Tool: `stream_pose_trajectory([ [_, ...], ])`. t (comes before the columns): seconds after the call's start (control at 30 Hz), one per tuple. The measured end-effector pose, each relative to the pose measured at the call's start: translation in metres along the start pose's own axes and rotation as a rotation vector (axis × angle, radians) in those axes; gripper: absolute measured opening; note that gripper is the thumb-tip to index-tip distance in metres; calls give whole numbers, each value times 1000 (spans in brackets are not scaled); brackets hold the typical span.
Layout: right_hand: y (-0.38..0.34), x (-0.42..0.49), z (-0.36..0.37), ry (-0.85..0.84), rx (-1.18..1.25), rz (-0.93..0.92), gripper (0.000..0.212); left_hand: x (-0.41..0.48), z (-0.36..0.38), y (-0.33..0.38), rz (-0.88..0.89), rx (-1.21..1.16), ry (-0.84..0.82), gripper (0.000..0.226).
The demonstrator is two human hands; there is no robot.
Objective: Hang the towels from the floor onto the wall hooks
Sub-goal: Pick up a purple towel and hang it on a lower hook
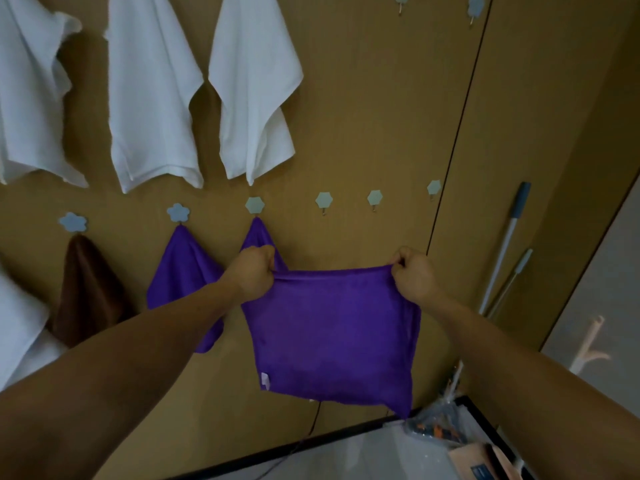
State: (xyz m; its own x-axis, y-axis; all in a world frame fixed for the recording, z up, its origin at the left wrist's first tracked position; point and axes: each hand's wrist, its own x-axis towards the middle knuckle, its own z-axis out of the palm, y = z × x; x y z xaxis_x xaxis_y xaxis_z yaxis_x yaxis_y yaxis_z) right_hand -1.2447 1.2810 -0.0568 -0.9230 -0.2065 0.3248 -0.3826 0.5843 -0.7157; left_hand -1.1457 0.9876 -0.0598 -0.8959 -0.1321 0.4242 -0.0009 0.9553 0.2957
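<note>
Faces a tan wall panel [363,116] behind both grips. Above the grips, three white towels [152,98] hanging from the wall. Between the grips, holds a purple towel [332,334] spread flat by its top edge, off the floor, in front of the wall. Left of the left grip, a second purple towel [180,275] and a brown towel [86,289] on flower hooks [178,212]. Directly behind that grip, a third purple towel [256,233]. Pinches the top corners with the left hand [251,275] and the right hand [414,277], fingers curled over the hem. Above, between the grips, hexagon hooks [323,200]. Below the left grip, a small white tag [266,379].
</note>
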Motion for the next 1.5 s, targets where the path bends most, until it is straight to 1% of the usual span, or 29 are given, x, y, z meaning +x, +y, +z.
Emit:
stream_pose_trajectory([
  [0.1, -1, 18, 11, -27, 95, 70, 23, 18, 8, -7, -48, -159, 91, 33],
  [0.17, 0, 29, 19, -67, 143, 77, 27, 30, 12, -9, -66, -259, 133, 39],
  [0.2, 0, 33, 22, -89, 171, 84, 26, 35, 14, -10, -62, -302, 131, 40],
  [0.27, 1, 42, 26, -183, 246, 125, 13, 46, 20, -16, -36, -360, 86, 43],
  [0.3, 1, 46, 26, -261, 266, 139, 22, 54, 22, -21, -32, -384, 45, 42],
  [0.33, 0, 51, 27, -341, 258, 138, 37, 60, 23, -24, -35, -414, 1, 36],
  [0.37, -1, 56, 29, -401, 217, 131, 47, 67, 25, -28, -47, -449, -46, 24],
  [0.4, -3, 60, 32, -431, 182, 116, 50, 74, 26, -30, -54, -494, -100, 10],
  [0.43, -5, 66, 37, -434, 170, 101, 47, 81, 26, -32, -49, -513, -143, 16],
  [0.47, -6, 71, 42, -411, 198, 101, 40, 85, 26, -32, -19, -525, -184, 30],
  [0.5, -7, 75, 48, -375, 241, 105, 32, 90, 28, -32, 16, -522, -214, 37],
  [0.53, -9, 79, 52, -337, 283, 106, 26, 95, 29, -30, 58, -530, -239, 35],
  [0.6, -9, 89, 58, -265, 337, 107, 23, 105, 31, -25, 95, -586, -263, 19],
  [0.67, -9, 100, 62, -222, 390, 127, 25, 116, 36, -23, 72, -689, -233, 18],
  [0.73, -9, 114, 66, -221, 414, 120, 23, 127, 46, -24, 44, -716, -204, 19],
  [0.8, -12, 127, 73, -228, 429, 56, 19, 139, 55, -23, 39, -653, -163, 19],
  [0.83, -12, 133, 77, -240, 455, 27, 19, 145, 60, -23, 31, -619, -136, 16],
  [0.9, -12, 146, 83, -300, 496, 21, 15, 158, 69, -23, 0, -580, -94, 8],
  [0.97, -11, 163, 86, -341, 474, 22, 17, 168, 74, -23, -42, -534, -71, 9],
  [1.0, -10, 173, 88, -336, 453, 13, 19, 173, 76, -23, -66, -509, -56, 11],
  [1.1, -4, 204, 97, -240, 437, -20, 19, 189, 79, -23, -124, -430, -28, 15],
  [1.17, 0, 221, 104, -177, 432, -51, 13, 199, 82, -24, -123, -342, 2, 26],
  [1.23, 3, 237, 114, -143, 346, -110, 11, 208, 88, -26, -105, -172, 93, 37],
  [1.3, 4, 251, 121, -97, 226, -162, 21, 217, 92, -28, -73, 37, 240, 40],
  [1.37, 2, 263, 127, -23, 145, -205, 25, 225, 94, -27, -79, 170, 320, 41],
  [1.43, 1, 270, 133, 39, 74, -227, 26, 233, 97, -26, -119, 220, 326, 41],
  [1.5, 3, 272, 138, 83, 50, -208, 28, 238, 106, -24, -173, 219, 304, 39],
])
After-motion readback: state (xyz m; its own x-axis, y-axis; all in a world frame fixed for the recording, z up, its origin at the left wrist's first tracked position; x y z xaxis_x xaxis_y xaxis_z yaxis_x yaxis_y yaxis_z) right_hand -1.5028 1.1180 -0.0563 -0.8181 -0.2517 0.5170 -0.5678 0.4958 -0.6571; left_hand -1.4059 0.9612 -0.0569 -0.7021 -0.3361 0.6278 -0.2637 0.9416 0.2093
